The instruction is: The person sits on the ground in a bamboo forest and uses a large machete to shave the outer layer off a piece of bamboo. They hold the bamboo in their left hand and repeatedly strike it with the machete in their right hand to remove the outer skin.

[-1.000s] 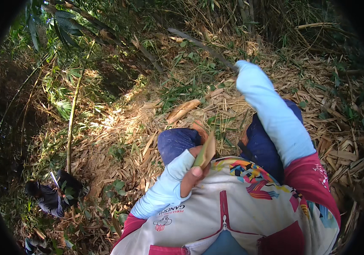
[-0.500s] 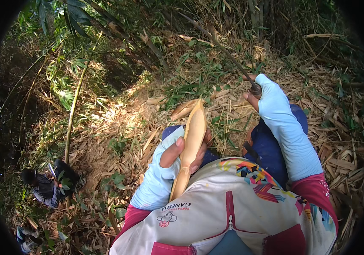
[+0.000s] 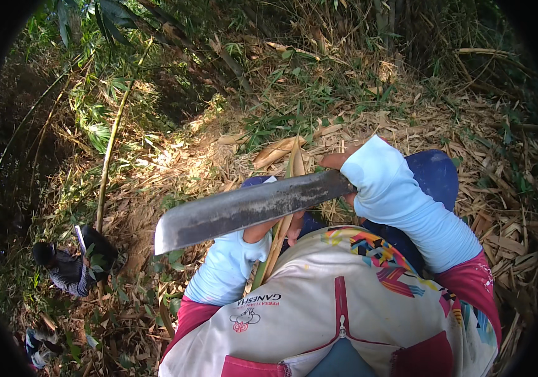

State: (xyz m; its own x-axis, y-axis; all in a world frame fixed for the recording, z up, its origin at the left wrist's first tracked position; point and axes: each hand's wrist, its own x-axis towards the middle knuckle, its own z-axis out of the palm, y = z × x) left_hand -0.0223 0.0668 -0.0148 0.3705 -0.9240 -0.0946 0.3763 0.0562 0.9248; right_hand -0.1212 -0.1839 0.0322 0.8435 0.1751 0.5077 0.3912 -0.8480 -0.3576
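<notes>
My left hand grips a split length of bamboo, its lower end against my shirt and its pointed tip facing away from me. Narrow edges and some green outer skin show on the piece. With my right hand I hold a machete by its handle, which my fingers and sleeve mostly cover. The broad dark blade lies across the view toward the left, passing over the bamboo and hiding its middle and part of my left hand. Whether the blade touches the bamboo I cannot tell.
A pale husk-like piece lies on the leaf-strewn ground just ahead. To the left stands a slender bamboo stem, with a seated person near its base. Dense bamboo stalks rise at the back.
My right hand has come down and inward, swinging the machete from pointing away to lying across the bamboo. The bamboo has turned in my left hand, so its hollow face no longer shows.
</notes>
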